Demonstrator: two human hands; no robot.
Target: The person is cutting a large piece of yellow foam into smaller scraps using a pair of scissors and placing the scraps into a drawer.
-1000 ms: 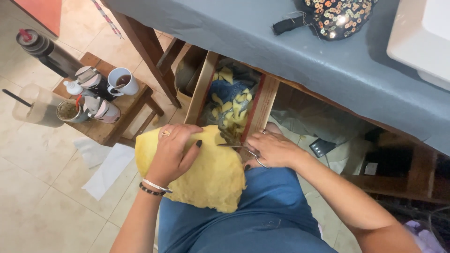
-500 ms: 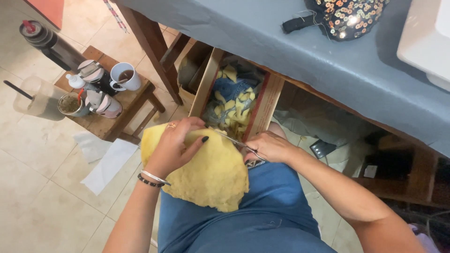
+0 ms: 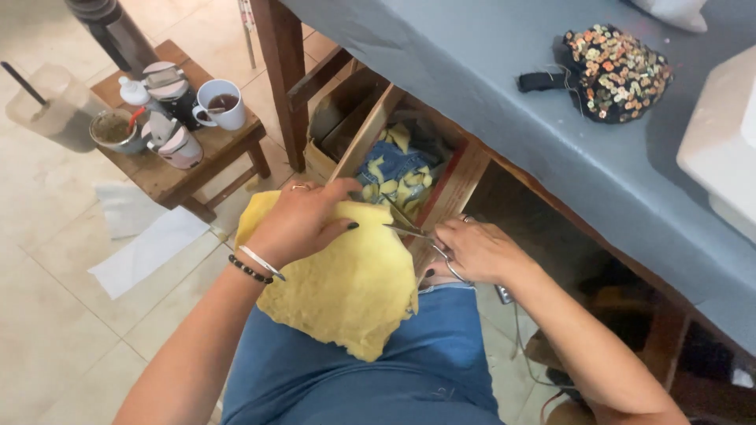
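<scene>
On the far left, a clear plastic cup [image 3: 47, 106] with a dark straw stands on the tiled floor, and white paper sheets [image 3: 142, 244] lie nearby. Beside them a small wooden stool [image 3: 197, 161] carries a white mug [image 3: 223, 104] of dark drink, a metal bowl [image 3: 114, 130] and a few small jars [image 3: 177, 142]. Over the person's lap, clad in blue jeans [image 3: 370, 378], the left hand [image 3: 303, 220] is curled down over the upper edge of a yellow piece of cloth [image 3: 346, 287], fingers pressing and gripping it; a bangle and a dark bead bracelet ring that wrist. Just right of it, the right hand [image 3: 476, 250] has its fingers closed through the handles of a pair of scissors [image 3: 413, 232], whose blades meet the cloth's upper right edge. Behind the hands, an open wooden drawer [image 3: 457, 177] under the desk's front edge holds yellow scraps [image 3: 394, 177] on blue fabric. Farther right, on the grey desk [image 3: 504, 134] top, lies a sequinned pouch [image 3: 614, 71], with a white machine [image 3: 720, 149] at the right edge.
</scene>
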